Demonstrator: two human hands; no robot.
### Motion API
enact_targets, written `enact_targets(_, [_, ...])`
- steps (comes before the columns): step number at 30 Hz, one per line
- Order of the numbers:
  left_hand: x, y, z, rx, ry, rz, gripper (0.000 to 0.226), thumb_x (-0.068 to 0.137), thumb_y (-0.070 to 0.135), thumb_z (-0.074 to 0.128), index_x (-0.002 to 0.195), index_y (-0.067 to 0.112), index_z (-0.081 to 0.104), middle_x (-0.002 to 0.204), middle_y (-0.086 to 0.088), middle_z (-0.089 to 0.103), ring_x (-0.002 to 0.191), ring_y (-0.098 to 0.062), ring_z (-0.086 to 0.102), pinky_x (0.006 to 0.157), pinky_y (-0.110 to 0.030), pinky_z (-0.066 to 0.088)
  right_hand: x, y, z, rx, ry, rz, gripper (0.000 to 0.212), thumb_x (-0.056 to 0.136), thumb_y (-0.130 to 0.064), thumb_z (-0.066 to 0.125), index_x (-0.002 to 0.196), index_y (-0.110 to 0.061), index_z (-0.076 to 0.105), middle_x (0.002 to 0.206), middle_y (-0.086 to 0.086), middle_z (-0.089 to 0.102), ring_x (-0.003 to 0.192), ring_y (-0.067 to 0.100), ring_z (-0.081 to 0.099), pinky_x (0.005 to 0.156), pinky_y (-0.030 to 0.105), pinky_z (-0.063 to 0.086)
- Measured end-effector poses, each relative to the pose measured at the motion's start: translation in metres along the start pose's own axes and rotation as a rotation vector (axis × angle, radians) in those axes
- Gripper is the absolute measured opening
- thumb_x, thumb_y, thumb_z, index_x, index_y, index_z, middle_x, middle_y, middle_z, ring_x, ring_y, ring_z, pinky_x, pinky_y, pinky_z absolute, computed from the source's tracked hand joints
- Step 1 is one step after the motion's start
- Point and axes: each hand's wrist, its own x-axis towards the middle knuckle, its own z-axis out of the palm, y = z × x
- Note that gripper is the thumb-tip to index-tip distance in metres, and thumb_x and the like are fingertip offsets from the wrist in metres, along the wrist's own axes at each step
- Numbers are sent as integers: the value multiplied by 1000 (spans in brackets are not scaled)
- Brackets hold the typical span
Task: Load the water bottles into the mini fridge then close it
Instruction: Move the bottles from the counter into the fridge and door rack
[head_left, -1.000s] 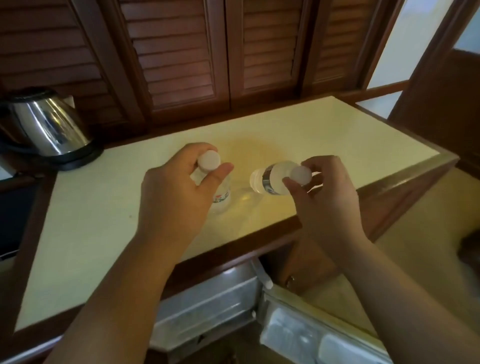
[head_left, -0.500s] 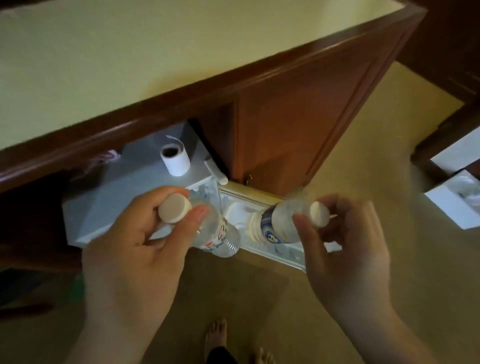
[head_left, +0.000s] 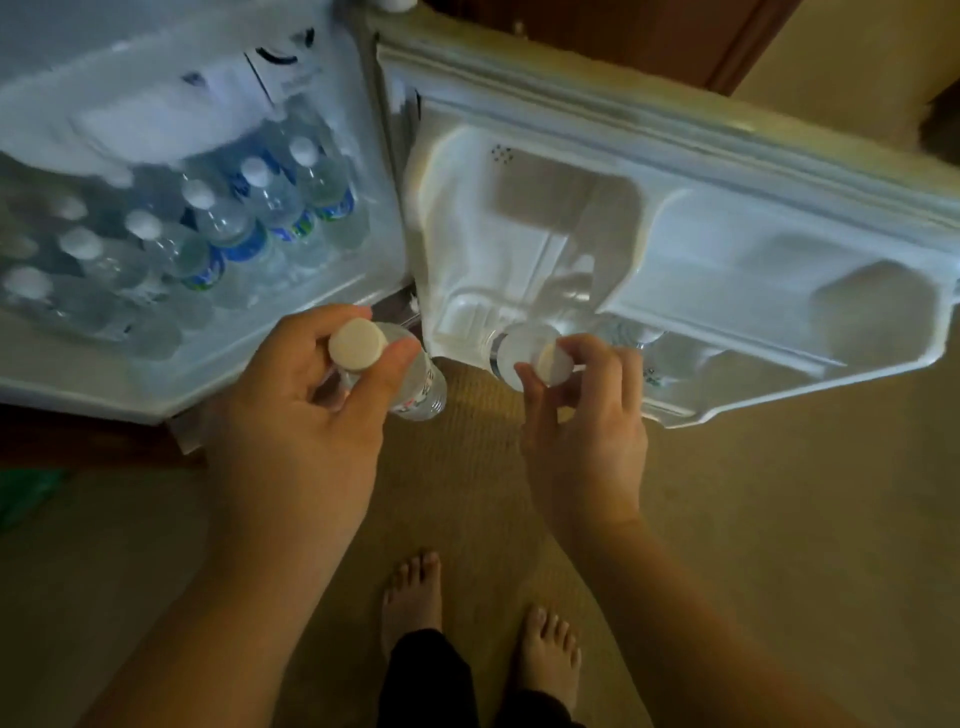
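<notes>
The white mini fridge stands open, its door swung out to the right. Several water bottles with white caps fill the shelf inside. My left hand grips a clear water bottle by its white cap, just in front of the fridge's lower right corner. My right hand pinches the cap of a second water bottle, whose body reaches into the bottom pocket of the door. Another bottle lies in that door pocket.
A frosted freezer box fills the fridge's top. My bare feet stand on the tan carpet below the hands. Dark wooden cabinet panels sit behind the door. Something green lies at the left edge.
Both hands carried the bottles from the countertop down to the open fridge. The view dropped from the counter to the fridge interior and door. The right bottle now reaches into the door pocket.
</notes>
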Motion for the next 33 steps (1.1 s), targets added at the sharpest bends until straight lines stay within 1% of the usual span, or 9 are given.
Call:
enact_targets(6, [-12,-53,27,-55,24,-34,32,84,40,79,113,30,72,103,18,75,97,3,72,82,-13,56,7,37,48,-20,70,-57,31,97,-25,70,119,-7,60,115,6,56,84,20,67,57,29,53])
enact_targets(9, [-17,-67,33,-65,6,-22,32,85,39,79,115,31,72,109,16,75,102,-2,72,82,-16,57,16,42,65,-54,66,-53,31,96,-22,69,122,-7,60,116,7,57,81,21,65,57,29,46])
enact_targets(12, [-20,-70,37,-89,-25,-15,29,86,32,80,114,29,71,109,14,75,105,-5,72,83,-11,55,27,45,74,-93,71,-55,31,95,-17,69,122,-5,60,115,11,57,78,27,65,59,26,39])
enact_targets(18, [-12,-60,44,-106,-75,-9,31,87,38,77,116,28,71,107,16,75,103,-1,71,82,-19,59,45,52,78,-158,86,-28,33,92,-10,71,122,0,62,118,22,57,83,39,66,60,32,47])
enact_targets(20, [-5,-56,47,-88,-85,10,31,87,41,77,116,31,70,106,17,75,102,0,71,81,-25,60,48,54,78,-144,71,-39,34,93,-9,70,125,-2,61,119,21,57,87,39,66,62,39,54])
enact_targets(23, [7,-51,53,-78,-104,22,34,87,46,76,118,33,69,106,17,75,101,-3,71,84,-37,62,50,55,76,-153,27,-105,39,94,-8,68,133,-7,60,121,18,58,92,37,65,64,41,55])
enact_targets(28, [27,-40,62,-37,-123,73,39,87,46,77,121,28,70,105,14,76,97,-2,72,82,-37,63,50,54,77,-230,-86,-24,54,103,-20,54,154,-23,36,141,11,49,112,36,61,69,46,60])
enact_targets(30, [34,-35,65,-13,-135,91,37,87,46,77,119,29,71,102,14,75,95,0,72,79,-34,63,53,52,77,-268,-141,40,64,105,-26,50,160,-26,19,151,11,41,127,36,53,82,50,58])
enact_targets(33, [43,-30,70,-7,-149,89,33,87,48,77,115,32,71,99,19,74,95,4,70,79,-28,62,58,48,73,-292,-235,123,77,104,-26,48,161,-30,-4,163,8,25,143,36,35,103,53,48])
